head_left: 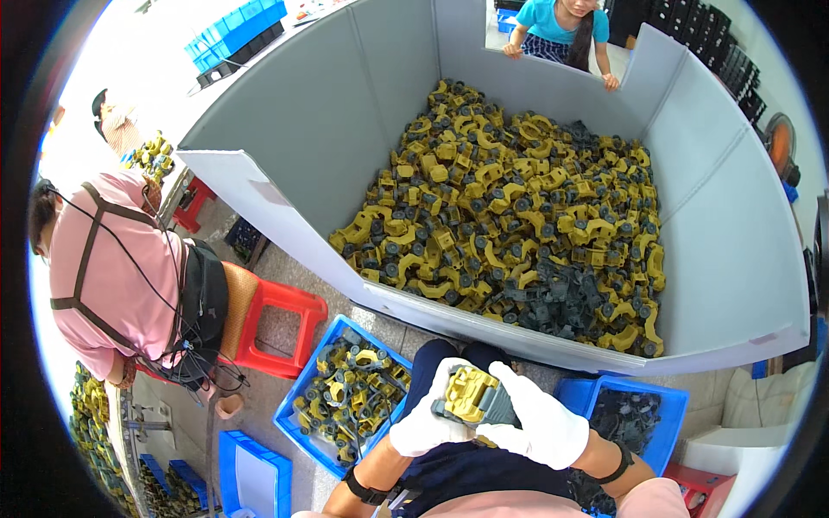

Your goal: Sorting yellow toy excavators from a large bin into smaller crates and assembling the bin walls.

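Gripping a yellow toy truck (472,395), both gloved hands, left hand (425,416), right hand (540,420), between blue crates (304,387).

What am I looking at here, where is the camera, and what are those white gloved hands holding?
This is one picture from a wide camera worn on a person's head, looking down, so straight edges bend. The two white-gloved hands are that person's own: the left hand and right hand together hold a yellow and grey toy vehicle above their lap. Ahead stands a big grey bin heaped with yellow and dark toy parts. A blue crate of similar parts sits to the left, and another blue crate of dark parts to the right. A seated person in pink works at left; another person in blue leans on the bin's far wall.
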`<state>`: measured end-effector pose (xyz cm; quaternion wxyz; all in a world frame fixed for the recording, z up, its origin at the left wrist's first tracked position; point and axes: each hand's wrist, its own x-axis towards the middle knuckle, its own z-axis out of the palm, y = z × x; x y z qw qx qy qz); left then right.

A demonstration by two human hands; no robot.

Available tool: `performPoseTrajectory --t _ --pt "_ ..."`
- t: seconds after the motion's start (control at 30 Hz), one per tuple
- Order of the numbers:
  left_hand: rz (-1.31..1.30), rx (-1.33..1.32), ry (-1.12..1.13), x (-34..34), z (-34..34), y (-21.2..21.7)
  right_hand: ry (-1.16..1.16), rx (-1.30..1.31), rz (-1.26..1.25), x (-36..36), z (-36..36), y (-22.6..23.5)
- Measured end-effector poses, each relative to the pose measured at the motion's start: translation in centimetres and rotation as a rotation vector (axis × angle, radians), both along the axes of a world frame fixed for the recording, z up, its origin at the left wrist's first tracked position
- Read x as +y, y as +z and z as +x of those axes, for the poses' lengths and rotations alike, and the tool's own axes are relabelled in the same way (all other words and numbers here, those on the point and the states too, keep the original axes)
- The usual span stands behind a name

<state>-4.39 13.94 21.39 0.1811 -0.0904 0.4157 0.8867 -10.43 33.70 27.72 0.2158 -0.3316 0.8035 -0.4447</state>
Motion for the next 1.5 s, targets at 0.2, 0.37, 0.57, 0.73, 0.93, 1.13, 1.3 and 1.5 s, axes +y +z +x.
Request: performPoseTrajectory --t 0.2,0.37,0.57,0.73,0.93,1.13,1.3,1.5 --pt "0.25 -0.092 0.023 1.4 0.3 -0.8 -0.098 0.386 -0.097 -1.3 -0.3 -1.3" --pt "0.354 -0.153 0.162 2.9 0.2 -0.8 -0.254 0.441 -0.362 -2.9 -0.2 -3.9" --pt "0.33 -0.157 0.15 2.4 0.1 -1.1 -0.291 0.299 -0.385 -4.4 -0.5 -4.8" --pt "0.169 -0.16 0.212 3.7 0.5 -1.8 -0.33 0.313 -0.342 -3.8 -1.4 -5.3" --pt "-0.04 -0.001 0.122 4.1 1.8 -0.5 -0.408 0.369 -0.332 -4.1 -0.1 -3.8" --pt "-0.053 0.02 -0.02 2.9 2.4 1.0 -0.342 0.397 -0.364 -3.8 1.4 -3.6" --pt "-0.051 -0.053 -0.024 2.7 4.2 -0.4 -0.218 0.204 -0.27 -3.3 2.2 -2.0" --pt "0.09 -0.069 0.052 2.4 5.7 -1.3 -0.273 0.28 -0.41 -2.8 4.2 -2.6"
